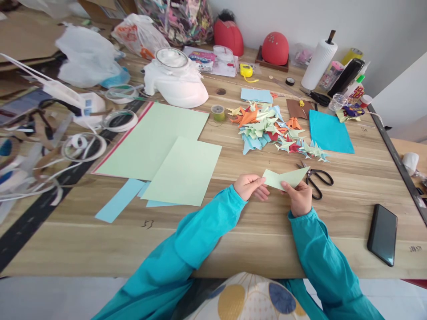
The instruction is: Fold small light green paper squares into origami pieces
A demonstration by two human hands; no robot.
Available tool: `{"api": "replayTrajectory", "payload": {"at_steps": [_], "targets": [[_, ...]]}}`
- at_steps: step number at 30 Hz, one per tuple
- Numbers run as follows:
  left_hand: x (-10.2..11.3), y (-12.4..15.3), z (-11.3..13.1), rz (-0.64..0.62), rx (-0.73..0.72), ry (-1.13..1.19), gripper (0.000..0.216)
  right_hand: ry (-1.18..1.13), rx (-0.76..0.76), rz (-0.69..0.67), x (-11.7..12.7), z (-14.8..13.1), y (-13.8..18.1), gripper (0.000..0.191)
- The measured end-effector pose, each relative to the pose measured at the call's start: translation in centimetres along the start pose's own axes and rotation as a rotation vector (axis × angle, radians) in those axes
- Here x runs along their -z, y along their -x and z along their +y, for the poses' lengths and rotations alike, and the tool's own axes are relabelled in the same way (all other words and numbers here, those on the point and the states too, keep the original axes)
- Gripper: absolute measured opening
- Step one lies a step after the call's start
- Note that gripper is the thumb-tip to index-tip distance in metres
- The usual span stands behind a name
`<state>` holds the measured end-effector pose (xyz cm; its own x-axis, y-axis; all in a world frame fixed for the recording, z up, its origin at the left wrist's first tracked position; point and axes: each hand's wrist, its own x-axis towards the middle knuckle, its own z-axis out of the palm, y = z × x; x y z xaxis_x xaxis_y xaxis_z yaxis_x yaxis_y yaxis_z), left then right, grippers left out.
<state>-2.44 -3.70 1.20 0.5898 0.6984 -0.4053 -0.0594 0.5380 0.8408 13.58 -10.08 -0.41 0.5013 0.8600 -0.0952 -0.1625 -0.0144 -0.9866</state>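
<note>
A partly folded piece of pale green paper point(275, 178) is held up between both hands, just above the table's front half. My left hand point(249, 186) pinches its left end between thumb and fingers. With the thumb on top, my right hand point(299, 198) grips the right part, where a fold rises to a point. Scissors with black handles point(318, 180) lie just behind my right hand. Beyond the hands is a pile of folded paper cranes point(263, 126) in green, orange, blue and red.
Green paper sheets point(183, 171) and a light blue strip point(119, 200) lie to the left. A phone point(382, 234) rests at the right. Turquoise paper point(330, 132) and a thread spool point(218, 113) are farther back. White tape rolls point(119, 120) and bags point(88, 55) crowd the left side.
</note>
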Motion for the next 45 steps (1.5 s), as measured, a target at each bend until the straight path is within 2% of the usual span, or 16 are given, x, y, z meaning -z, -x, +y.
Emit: {"api": "replayTrajectory", "payload": {"at_steps": [5,11,18,25,31,38,45], "targets": [[-0.1,-0.2,-0.2,0.032,-0.003,0.01,0.054,0.038,-0.01,0.0,0.2,0.2,-0.1,0.024],[-0.7,0.1,-0.8,-0.057,0.005,-0.129,0.036,0.095,-0.045,-0.186,-0.4,-0.5,0.4,0.022],[-1.1,0.3,-0.8,-0.032,0.092,-0.12,0.027,0.072,-0.065,-0.22,-0.4,-0.5,0.4,0.024],[-1.2,0.4,-0.5,0.033,0.005,-0.103,0.026,0.036,-0.081,-0.332,-0.4,0.0,0.5,0.033],[-1.2,0.6,-0.3,0.042,-0.033,-0.139,0.025,0.067,-0.113,-0.349,-0.6,-0.2,0.7,0.025],[-1.3,0.8,-0.3,0.048,-0.08,-0.171,0.024,0.026,-0.201,-0.423,-0.3,0.0,0.5,0.026],[-1.2,0.7,-0.4,0.061,-0.111,-0.192,0.023,0.007,-0.244,-0.397,-0.4,0.1,0.6,0.025]]}}
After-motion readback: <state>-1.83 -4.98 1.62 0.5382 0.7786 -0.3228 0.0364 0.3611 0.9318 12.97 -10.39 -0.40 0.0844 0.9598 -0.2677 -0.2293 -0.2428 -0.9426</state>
